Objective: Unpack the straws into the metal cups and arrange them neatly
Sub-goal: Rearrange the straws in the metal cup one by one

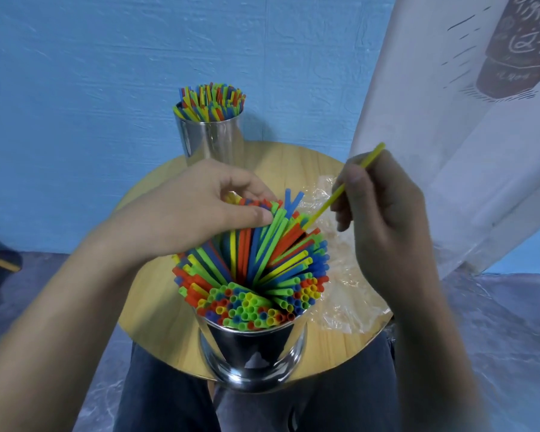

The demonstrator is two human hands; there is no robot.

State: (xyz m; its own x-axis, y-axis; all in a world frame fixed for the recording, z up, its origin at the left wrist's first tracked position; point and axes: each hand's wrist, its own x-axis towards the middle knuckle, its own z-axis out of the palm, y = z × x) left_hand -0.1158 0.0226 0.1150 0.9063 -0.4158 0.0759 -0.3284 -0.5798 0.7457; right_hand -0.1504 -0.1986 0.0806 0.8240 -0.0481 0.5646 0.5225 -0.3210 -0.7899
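A shiny metal cup (pixel 253 347) stands at the near edge of the round wooden table (pixel 156 313), packed with many coloured straws (pixel 256 275) that fan outwards. My left hand (pixel 200 210) pinches a bunch of the straws at the cup's far side, thumb and fingers closed on their tops. My right hand (pixel 384 207) holds a single yellow straw (pixel 343 187) slanted down, its lower tip touching the bundle. A second metal cup (pixel 211 140), also full of coloured straws, stands at the table's far edge.
Crumpled clear plastic wrapping (pixel 343 288) lies on the table's right side, under my right hand. A white printed curtain (pixel 468 120) hangs at the right. A blue wall is behind; my legs are under the table's near edge.
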